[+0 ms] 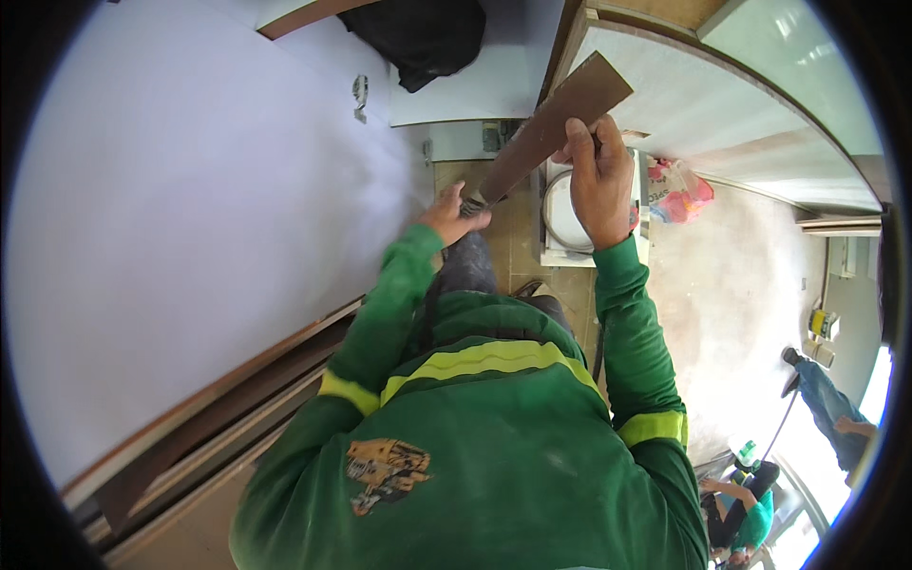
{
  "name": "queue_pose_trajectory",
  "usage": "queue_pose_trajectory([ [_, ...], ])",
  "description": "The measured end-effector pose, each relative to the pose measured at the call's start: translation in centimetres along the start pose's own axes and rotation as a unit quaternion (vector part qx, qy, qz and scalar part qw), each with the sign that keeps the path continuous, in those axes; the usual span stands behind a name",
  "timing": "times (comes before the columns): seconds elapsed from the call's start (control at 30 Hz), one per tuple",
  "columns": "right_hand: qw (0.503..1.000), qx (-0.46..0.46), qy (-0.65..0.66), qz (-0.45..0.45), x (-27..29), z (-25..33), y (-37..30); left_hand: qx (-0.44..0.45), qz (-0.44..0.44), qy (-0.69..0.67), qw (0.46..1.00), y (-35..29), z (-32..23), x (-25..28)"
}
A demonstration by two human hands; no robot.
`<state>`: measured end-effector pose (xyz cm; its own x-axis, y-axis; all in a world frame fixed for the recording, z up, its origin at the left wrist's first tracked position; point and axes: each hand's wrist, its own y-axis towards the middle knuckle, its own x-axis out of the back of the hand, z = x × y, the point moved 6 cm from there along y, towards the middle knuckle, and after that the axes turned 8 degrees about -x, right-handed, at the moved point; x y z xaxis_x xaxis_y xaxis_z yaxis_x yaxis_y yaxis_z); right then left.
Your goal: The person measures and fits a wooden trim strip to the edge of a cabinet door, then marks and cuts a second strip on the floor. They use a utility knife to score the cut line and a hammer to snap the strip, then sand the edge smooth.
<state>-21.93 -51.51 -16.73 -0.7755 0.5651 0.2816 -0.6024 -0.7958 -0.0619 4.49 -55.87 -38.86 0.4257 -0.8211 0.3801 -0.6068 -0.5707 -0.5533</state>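
Strip: a long, thin brown strip (546, 128) ran slantwise in front of the person, its upper end near the top of the view, its lower end down by the left hand.
Right hand: the right hand (600, 180) gripped the strip about midway, fingers curled shut around it, thumb side toward the body.
Left hand: the left hand (454, 217) met the strip's lower end; its fingers looked bent onto that end, though whether they pinched it or only steadied it I could not tell for sure.
Sleeves: both arms wore green sleeves with yellow bands (655, 426).
Panel: a large white panel (190, 209) stood just left of the hands, its brown edge (228, 380) showing lower down.
Tub: a white square tub with a round lid (567, 214) lay on the floor below the right hand.
Bag: a pink bag (679, 190) lay beside the tub.
Dark cloth: a black bundle (427, 38) rested at the top on the white surface.
Others: two people were at the lower right, one in green (746, 513), one in blue trousers (826, 404).
Progress: by my reading, the strip was lifted and held in both hands, not yet set against the panel or any edge; fitting it looked undone.
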Motion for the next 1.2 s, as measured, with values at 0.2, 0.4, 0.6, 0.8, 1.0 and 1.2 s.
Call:
queue_pose_trajectory([
  [0.2, 0.999, -0.013, 0.031, -0.009, -0.9, -4.9, 5.9, 0.296, -0.087, -0.68, 0.665, 14.3, 10.0, -12.0],
  [0.4, 0.991, -0.081, 0.094, -0.043, -3.0, -5.9, 8.6, 0.3, -0.116, -0.884, 0.338, 27.6, 14.3, -18.6],
  [0.6, 0.99, -0.048, -0.036, -0.125, -2.0, -6.0, 8.9, 0.237, -0.207, -0.925, 0.215, 36.7, 15.1, -22.2],
  [0.8, 0.981, 0.0, -0.174, -0.083, -3.1, -5.6, 7.4, 0.273, -0.175, -0.914, 0.244, 38.7, 12.0, -21.5],
  [1.0, 0.943, 0.079, -0.323, 0.011, -5.4, -4.6, 5.2, 0.17, -0.128, -0.94, 0.268, 41.0, 11.4, -24.0],
  [1.2, 0.938, 0.111, -0.324, 0.052, -6.0, -4.5, 4.6, 0.171, -0.072, -0.92, 0.344, 42.3, 11.7, -24.9],
])
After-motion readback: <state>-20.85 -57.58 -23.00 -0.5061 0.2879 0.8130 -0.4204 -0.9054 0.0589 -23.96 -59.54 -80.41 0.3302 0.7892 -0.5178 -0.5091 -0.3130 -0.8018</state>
